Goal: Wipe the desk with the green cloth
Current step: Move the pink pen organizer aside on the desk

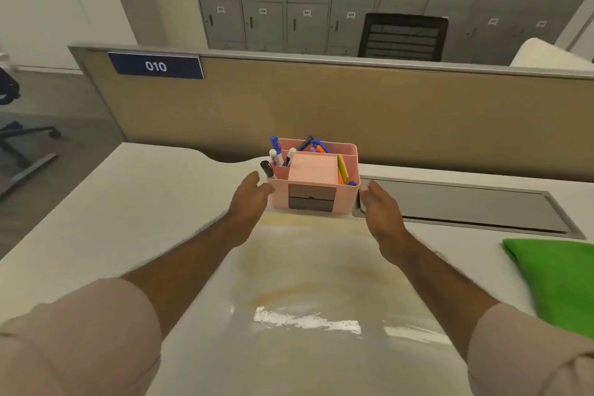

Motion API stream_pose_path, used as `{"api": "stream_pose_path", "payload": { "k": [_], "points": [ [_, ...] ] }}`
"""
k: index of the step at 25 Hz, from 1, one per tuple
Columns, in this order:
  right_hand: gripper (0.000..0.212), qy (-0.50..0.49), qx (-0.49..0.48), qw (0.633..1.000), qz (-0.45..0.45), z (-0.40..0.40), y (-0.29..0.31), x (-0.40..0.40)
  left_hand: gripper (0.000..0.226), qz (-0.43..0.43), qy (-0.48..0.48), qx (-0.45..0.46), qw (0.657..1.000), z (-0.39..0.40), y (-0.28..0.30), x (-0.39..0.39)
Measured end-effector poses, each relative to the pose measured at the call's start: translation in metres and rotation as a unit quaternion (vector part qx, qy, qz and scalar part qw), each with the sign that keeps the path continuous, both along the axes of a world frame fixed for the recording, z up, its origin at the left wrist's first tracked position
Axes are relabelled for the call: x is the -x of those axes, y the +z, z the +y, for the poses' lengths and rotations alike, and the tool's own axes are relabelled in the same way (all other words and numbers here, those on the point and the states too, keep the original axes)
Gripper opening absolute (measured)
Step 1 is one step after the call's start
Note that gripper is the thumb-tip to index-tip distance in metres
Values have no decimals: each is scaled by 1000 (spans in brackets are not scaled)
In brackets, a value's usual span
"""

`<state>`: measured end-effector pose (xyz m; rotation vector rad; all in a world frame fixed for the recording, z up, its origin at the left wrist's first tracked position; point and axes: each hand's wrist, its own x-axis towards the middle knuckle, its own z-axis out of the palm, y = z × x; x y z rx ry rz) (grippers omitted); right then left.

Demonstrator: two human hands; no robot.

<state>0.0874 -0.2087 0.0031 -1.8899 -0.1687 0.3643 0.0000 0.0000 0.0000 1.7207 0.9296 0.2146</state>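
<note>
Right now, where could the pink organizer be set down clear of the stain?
Bare desk left of the left hand. Crowded: pink organizer sits mid-desk between both hands, right hand beside the grey cable tray, green cloth at right, stain in the middle.

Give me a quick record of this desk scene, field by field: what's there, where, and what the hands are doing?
desk: white, yellowish smear in the middle
green cloth: lying at the right edge, untouched
pink organizer: at the back centre, holding pens and sticky notes
left hand: open, at the organizer's left side
right hand: open, at its right side
contact with the organizer: cannot tell
</note>
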Motion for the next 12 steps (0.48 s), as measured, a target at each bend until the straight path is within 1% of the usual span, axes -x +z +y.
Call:
{"api": "stream_pose_path", "payload": {
  "k": [3,5,8,12],
  "points": [
    [24,-18,-21,999,47,16,-4,-12,59,3,15,33,999,3,-4,-17],
    [28,-12,-30,997,67,26,-9,-20,53,-20,15,71,997,1,-7,-28],
    [32,-26,-42,996,67,36,-16,-27,40,-37,28,92,995,0,-14,-40],
    [32,-73,-53,995,36,45,-22,-28,33,-45,76,109,990,-3,-19,-52]
  ]
}}
